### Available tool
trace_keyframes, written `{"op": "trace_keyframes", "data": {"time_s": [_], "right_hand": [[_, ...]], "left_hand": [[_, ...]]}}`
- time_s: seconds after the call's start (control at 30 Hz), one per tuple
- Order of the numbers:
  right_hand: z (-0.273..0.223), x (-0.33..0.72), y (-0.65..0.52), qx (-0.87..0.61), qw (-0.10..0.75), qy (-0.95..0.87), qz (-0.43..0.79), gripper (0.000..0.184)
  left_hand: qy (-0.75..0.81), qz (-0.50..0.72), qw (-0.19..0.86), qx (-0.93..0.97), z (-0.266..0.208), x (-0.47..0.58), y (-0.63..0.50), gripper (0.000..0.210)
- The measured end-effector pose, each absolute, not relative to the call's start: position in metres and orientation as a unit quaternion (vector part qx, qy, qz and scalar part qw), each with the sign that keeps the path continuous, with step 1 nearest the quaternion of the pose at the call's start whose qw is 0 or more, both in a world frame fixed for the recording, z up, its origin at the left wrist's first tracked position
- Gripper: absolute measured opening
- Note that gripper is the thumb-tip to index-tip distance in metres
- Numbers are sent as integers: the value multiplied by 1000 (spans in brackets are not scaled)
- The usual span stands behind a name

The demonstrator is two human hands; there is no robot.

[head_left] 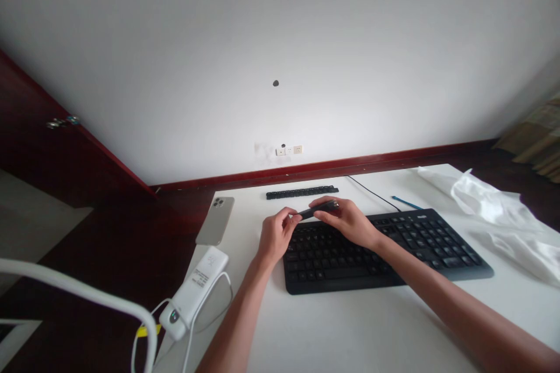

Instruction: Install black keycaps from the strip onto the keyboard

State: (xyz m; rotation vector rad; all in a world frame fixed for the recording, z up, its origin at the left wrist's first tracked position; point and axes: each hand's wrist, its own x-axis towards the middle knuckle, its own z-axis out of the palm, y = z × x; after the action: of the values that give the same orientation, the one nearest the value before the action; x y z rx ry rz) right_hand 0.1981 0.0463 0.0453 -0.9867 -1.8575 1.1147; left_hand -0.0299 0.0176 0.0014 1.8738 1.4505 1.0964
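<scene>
Fingers (292, 218) of the left hand (275, 236) pinched one end of a slim dark tool (318, 210), while the right hand (347, 221) closed around its other end from above. Both hands held that single tool level over the far edge of one black keyboard (420, 245), which lay on the white desk (350, 326) with its cable (371, 191) running toward the wall. Beyond the hands, one loose black strip of keys (301, 192) rested near the desk's back edge. One phone (215, 220) lay face down at the left corner, and one white power bank (196, 291) sat nearer, with white cords trailing off it. One blue pen-like stick (406, 203) lay behind the keyboard, and one crumpled white plastic sheet (499, 210) covered the right side.
</scene>
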Motion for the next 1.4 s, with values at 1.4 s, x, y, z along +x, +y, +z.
{"op": "trace_keyframes", "data": {"time_s": [1.4], "right_hand": [[6,237,26,-560,460,-660,200,12]], "left_hand": [[665,505,321,447,-14,-38,-13,47]]}}
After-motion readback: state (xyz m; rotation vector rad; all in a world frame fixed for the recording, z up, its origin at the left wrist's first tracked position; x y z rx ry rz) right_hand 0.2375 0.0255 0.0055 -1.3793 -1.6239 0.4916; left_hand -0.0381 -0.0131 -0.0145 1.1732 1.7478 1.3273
